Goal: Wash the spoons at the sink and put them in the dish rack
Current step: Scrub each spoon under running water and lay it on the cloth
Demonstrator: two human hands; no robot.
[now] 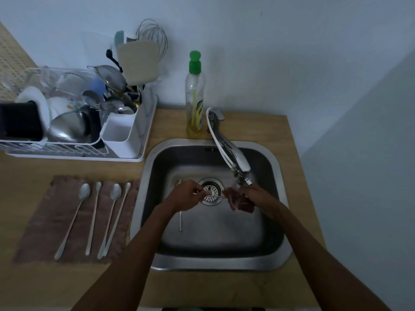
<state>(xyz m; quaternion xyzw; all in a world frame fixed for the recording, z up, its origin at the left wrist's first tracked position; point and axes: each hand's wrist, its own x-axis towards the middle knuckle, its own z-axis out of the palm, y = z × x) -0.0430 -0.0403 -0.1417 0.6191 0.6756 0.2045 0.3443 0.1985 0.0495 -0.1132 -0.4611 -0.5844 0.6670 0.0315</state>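
Note:
Both hands are over the steel sink [276,221], above the drain [211,191]. My left hand [186,195] pinches a thin spoon [213,195] that points right. My right hand [258,196] holds a reddish-brown cloth [239,202] against the spoon's end, just under the tap's spout [242,173]. Another long utensil [180,221] lies on the sink floor, partly hidden by my left wrist. Several long-handled spoons [74,218] lie side by side on a brown cloth mat [33,232] left of the sink. The white dish rack [125,140] stands at the back left.
The rack is crowded with plates, a steel bowl, glasses and a utensil cup full of cutlery. A green-capped dish soap bottle [195,95] stands behind the sink beside the tap base [215,115]. The wooden counter [175,124] ends at a wall on the right.

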